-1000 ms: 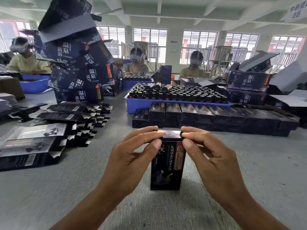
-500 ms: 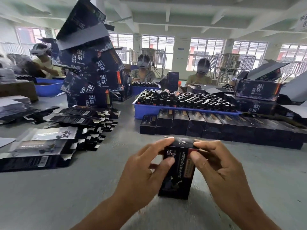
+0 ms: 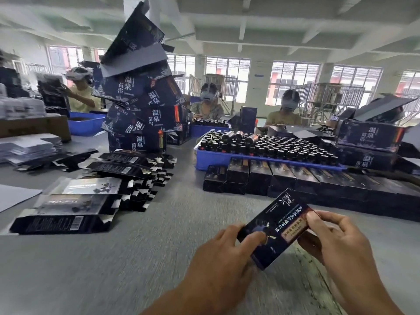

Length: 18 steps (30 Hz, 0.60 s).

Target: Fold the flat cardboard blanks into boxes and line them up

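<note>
A folded dark box [image 3: 279, 226] with gold lettering and a red label is tilted, its top leaning to the right, lifted above the grey table [image 3: 136, 258]. My left hand [image 3: 225, 253] grips its lower left side, thumb across the front. My right hand [image 3: 334, 242] holds its right edge, thumb on the red label. A row of finished dark boxes [image 3: 284, 178] lies side by side just beyond. Flat dark blanks [image 3: 75, 201] are fanned out in piles at the left.
A blue tray [image 3: 218, 159] full of dark bottles stands behind the row. A leaning tower of large dark cartons [image 3: 141, 101] rises at centre left; more cartons [image 3: 368, 137] sit at the right. Three people with headsets work across the table.
The box stood upright on the table with both hands pressing its top flap; now it is lifted and tilted to the right, and both hands hold its sides. The view has swung left.
</note>
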Each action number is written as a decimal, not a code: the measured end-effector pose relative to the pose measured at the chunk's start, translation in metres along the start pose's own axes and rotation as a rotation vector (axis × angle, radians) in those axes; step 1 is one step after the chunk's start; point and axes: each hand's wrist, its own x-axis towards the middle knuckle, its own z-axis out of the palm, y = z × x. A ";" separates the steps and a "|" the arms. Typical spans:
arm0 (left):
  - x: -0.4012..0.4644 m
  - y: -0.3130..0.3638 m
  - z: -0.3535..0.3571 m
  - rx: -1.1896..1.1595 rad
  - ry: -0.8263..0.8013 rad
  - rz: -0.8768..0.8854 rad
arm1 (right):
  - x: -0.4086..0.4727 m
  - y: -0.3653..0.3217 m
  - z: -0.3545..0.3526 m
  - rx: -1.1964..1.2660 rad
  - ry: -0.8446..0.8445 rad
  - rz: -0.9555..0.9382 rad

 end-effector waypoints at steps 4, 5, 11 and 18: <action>-0.001 -0.011 -0.001 -0.065 -0.017 -0.021 | -0.003 0.002 0.003 -0.006 -0.003 -0.008; -0.001 -0.010 -0.001 -0.066 -0.042 -0.021 | -0.003 0.002 0.003 0.001 -0.003 -0.004; -0.002 -0.008 0.003 0.018 0.060 0.016 | -0.002 -0.001 0.004 0.053 -0.034 0.059; 0.031 -0.053 -0.022 -0.260 0.400 -0.494 | -0.019 0.014 0.022 -0.243 -0.166 0.050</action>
